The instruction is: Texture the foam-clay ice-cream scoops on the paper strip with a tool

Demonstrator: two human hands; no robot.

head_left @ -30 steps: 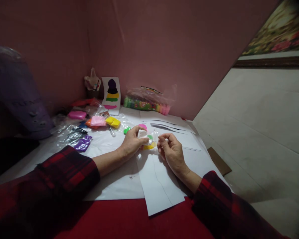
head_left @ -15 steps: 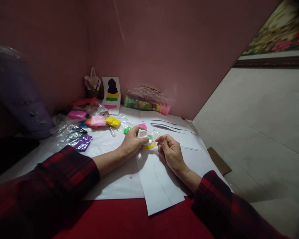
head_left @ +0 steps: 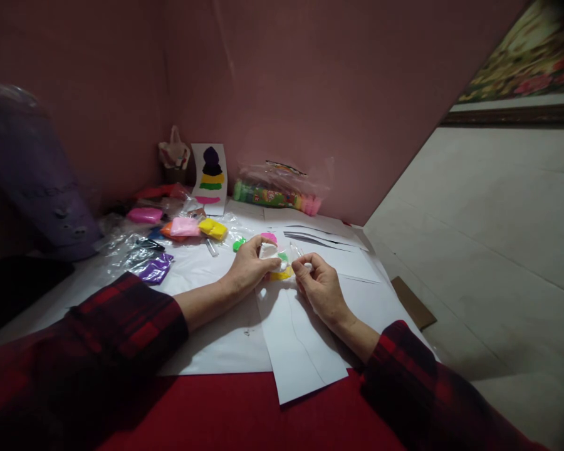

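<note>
Between the fingers of my left hand is a white lump in a clear plastic wrapper. My right hand pinches the wrapper's right side, fingertips together. Under and behind the hands lies a long white paper strip with a thin curved line on it. Yellow, green and pink patches show around and behind the wrapper; my hands partly cover them. A small green lump sits left of my left fingers.
Clay packets in pink, yellow and purple lie at the left. A card with coloured shapes leans on the wall beside a bag of bright sticks. Paper sheets lie behind my right hand. A purple bag stands far left.
My right hand has shifted very slightly left at the wrapper. My left hand keeps its hold on the white lump.
</note>
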